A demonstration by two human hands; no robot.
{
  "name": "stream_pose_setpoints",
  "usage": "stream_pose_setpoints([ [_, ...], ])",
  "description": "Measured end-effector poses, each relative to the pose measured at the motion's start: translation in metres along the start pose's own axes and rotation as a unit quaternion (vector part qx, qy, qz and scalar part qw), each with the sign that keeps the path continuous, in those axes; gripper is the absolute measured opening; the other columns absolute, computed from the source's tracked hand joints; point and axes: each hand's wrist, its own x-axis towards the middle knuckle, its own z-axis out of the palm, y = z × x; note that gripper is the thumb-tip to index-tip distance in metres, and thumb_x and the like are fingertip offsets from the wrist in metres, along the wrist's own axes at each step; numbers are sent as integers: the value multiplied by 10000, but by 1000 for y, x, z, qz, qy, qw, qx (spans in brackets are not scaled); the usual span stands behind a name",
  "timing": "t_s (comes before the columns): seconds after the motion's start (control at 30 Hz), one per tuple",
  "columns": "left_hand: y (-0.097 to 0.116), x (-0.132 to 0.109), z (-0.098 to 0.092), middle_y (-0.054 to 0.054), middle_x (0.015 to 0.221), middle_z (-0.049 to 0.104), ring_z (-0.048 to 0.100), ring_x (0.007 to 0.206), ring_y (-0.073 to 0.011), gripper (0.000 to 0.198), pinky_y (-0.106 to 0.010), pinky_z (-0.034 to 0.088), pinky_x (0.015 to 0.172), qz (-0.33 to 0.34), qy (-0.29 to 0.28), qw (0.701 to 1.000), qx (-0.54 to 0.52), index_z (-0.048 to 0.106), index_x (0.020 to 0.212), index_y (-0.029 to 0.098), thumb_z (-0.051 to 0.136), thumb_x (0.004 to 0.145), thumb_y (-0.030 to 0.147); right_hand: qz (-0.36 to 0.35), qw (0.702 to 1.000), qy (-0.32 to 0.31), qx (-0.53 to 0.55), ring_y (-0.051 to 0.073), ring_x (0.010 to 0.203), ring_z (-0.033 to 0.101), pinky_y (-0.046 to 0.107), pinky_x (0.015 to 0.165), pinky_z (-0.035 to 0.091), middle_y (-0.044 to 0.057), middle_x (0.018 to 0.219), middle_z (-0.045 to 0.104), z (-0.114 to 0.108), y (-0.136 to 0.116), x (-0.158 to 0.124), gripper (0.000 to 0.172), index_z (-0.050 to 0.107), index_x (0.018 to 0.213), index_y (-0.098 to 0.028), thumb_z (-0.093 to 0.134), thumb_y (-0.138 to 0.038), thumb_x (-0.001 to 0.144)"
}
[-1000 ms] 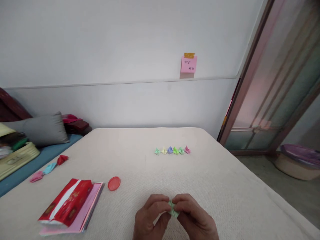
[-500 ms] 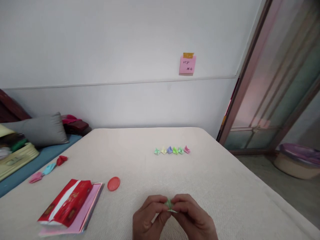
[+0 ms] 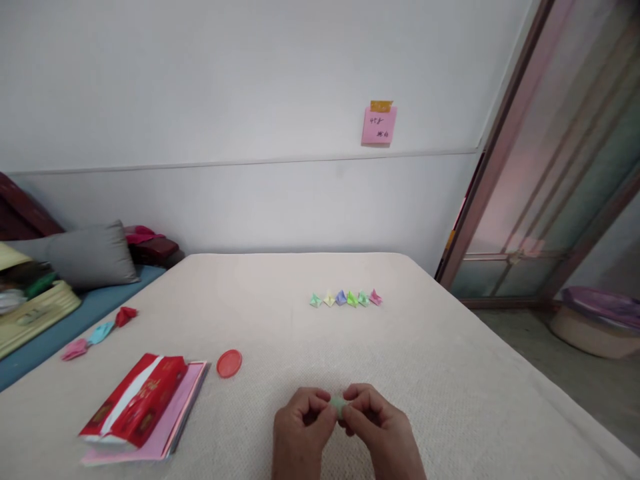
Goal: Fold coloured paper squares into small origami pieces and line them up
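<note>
Low in the head view, my left hand (image 3: 306,427) and my right hand (image 3: 376,427) meet over the cloth-covered table (image 3: 240,420). Thumb and fingers of each pinch one side of a small piece of light green folded paper (image 3: 339,405). Fingertips cover its ends, so its full shape is hidden. Farther back stands a row of several small folded paper pieces in green, yellow, purple and pink, among them a purple one (image 3: 341,298) and a pink one (image 3: 375,298).
A red tissue pack (image 3: 143,400) lies on a stack of coloured paper (image 3: 173,417) at left. Near it is a round red lid (image 3: 229,364). Pink, blue and red folded papers (image 3: 101,332) line the left edge. A pink note (image 3: 379,126) is taped to the wall.
My fingers have shifted their hold on the green paper, which now shows a flatter face between the thumbs. The camera view has moved slightly.
</note>
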Motion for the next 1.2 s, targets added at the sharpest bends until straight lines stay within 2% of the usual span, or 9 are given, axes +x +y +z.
stream_pose_setpoints([
  [0.17, -5, 1, 1, -24, 614, 623, 544, 560, -157, 149, -263, 419, 550, -36, 24, 999, -3, 588, 554, 160, 675, 641, 244, -8, 999, -1, -33, 109, 512, 483, 251, 492, 376, 3, 725, 556, -1, 3, 1, 227, 530, 449, -173, 698, -194, 602],
  [0.37, -7, 2, 5, -37, 791, 643, 566, 548, -125, 185, -235, 409, 517, -37, 49, 996, -59, 500, 528, 170, 676, 582, 152, -5, 1000, -23, -6, 102, 468, 471, 210, 441, 338, -55, 569, 525, -3, 9, 6, 169, 521, 542, -194, 649, -98, 595],
  [0.43, -8, 4, 4, 17, 642, 632, 547, 489, -108, 168, -218, 391, 495, -49, 20, 992, -111, 505, 584, 182, 667, 597, 138, -18, 999, -47, 2, 110, 475, 490, 202, 435, 345, -68, 532, 506, -4, 10, 7, 138, 559, 599, -204, 643, -98, 625],
  [0.53, -5, 8, -1, 57, 446, 570, 522, 449, -100, 63, -206, 366, 484, -57, -35, 991, -116, 607, 628, 157, 668, 627, 141, -67, 993, -90, -20, 109, 528, 526, 217, 467, 399, -10, 717, 588, -7, 8, 9, 67, 665, 628, -193, 660, -152, 680],
  [0.7, 10, 10, -16, 6, 567, 669, 602, 574, -123, 74, -251, 460, 624, -113, -90, 978, -150, 716, 710, 135, 685, 685, 197, -117, 985, -114, -62, 171, 729, 613, 236, 588, 476, 46, 928, 636, -11, 4, 8, 125, 748, 737, -231, 715, -150, 648],
  [0.83, 17, 8, -18, 1, 629, 714, 637, 615, -140, 121, -218, 436, 575, -46, -149, 975, -160, 712, 742, 163, 728, 623, 156, -167, 973, -114, -107, 148, 656, 586, 223, 541, 465, 29, 868, 639, -12, 1, 6, 93, 727, 759, -248, 684, -175, 721],
  [0.97, 18, 6, -16, 4, 616, 707, 637, 590, -147, 54, -226, 429, 551, 3, -160, 981, -107, 658, 733, 182, 686, 688, 188, -176, 965, -140, -131, 145, 634, 564, 222, 532, 448, 17, 790, 621, -12, -6, 4, 91, 708, 737, -238, 646, -173, 747],
  [1.1, 16, 5, -18, 13, 584, 631, 565, 549, -127, 50, -207, 390, 502, 65, -155, 986, -16, 627, 675, 180, 662, 709, 190, -136, 964, -155, -167, 132, 562, 519, 218, 513, 400, -23, 596, 576, -12, -13, 1, 132, 675, 642, -220, 611, -160, 740],
  [1.2, 15, 4, -21, 0, 604, 609, 551, 567, -131, 103, -209, 408, 516, 116, -155, 981, 16, 630, 646, 177, 628, 743, 210, -67, 979, -152, -121, 133, 561, 519, 221, 528, 401, -31, 566, 597, -11, -15, -1, 62, 685, 679, -220, 640, -196, 714],
])
